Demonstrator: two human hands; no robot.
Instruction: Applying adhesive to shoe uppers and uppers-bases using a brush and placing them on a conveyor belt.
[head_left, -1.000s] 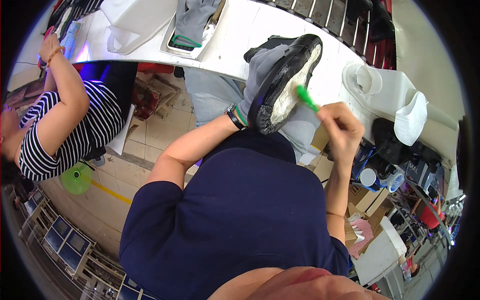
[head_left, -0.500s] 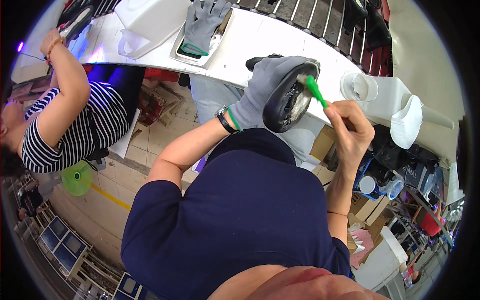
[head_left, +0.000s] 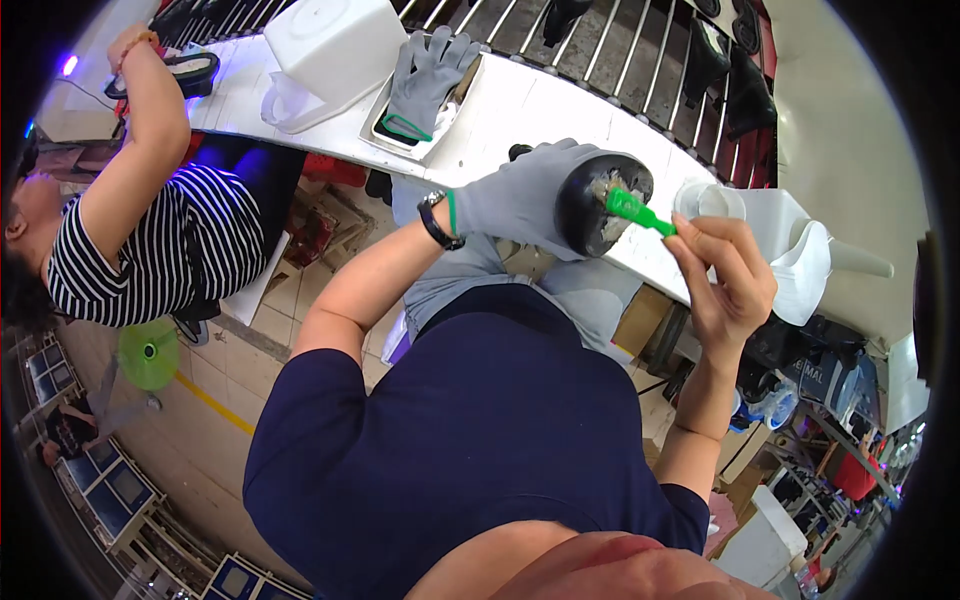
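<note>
Left hand: gloved in grey with a green cuff, grasping the black shoe from its left side; fingers largely hidden behind it.
Left wrist: banded with a black-strapped watch.
Right hand: bare, pinching the green brush near its handle end between thumb and fingers.
Black shoe: held up at the near edge of the white worktable, sole turned toward the right hand; patched with pale areas underneath.
Green brush: angled leftward, bristles against the sole.
White tray: set at the worktable's near edge, left of the shoe, with a spare grey glove lying across it.
White container: just left of the tray.
White cup: near the worktable's right end, just beyond the right hand.
Metal bars: running along the worktable's far edge.
Co-worker: dressed in stripes, by the worktable's left end.
</note>
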